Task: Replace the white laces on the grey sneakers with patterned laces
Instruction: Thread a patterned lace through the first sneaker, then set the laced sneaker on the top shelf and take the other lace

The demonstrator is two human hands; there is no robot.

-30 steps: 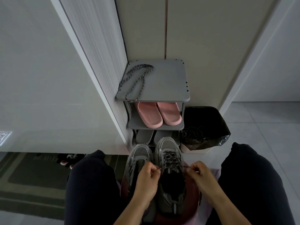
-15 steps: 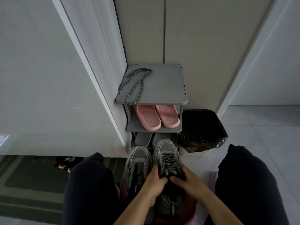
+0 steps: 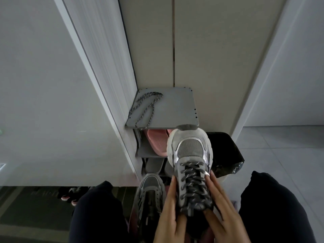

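Shoe rack [image 3: 175, 111]: one loose patterned lace [image 3: 147, 109] up top, pink slippers [image 3: 157, 142] a tier down. The black-bagged bin [image 3: 226, 151] sits beside it, contents unclear. Two grey sneakers. The laced sneaker [image 3: 190, 155] is held up, left hand [image 3: 168, 214] and right hand [image 3: 222, 209] clasping its sides. The other sneaker [image 3: 150, 195] sits low between the knees.

Person viewed from the head: left hand [image 3: 168, 214] and right hand [image 3: 224, 216], both bare to the wrists; left trouser leg [image 3: 98, 213] and right trouser leg [image 3: 270, 207], dark, near-black, plain fabric.
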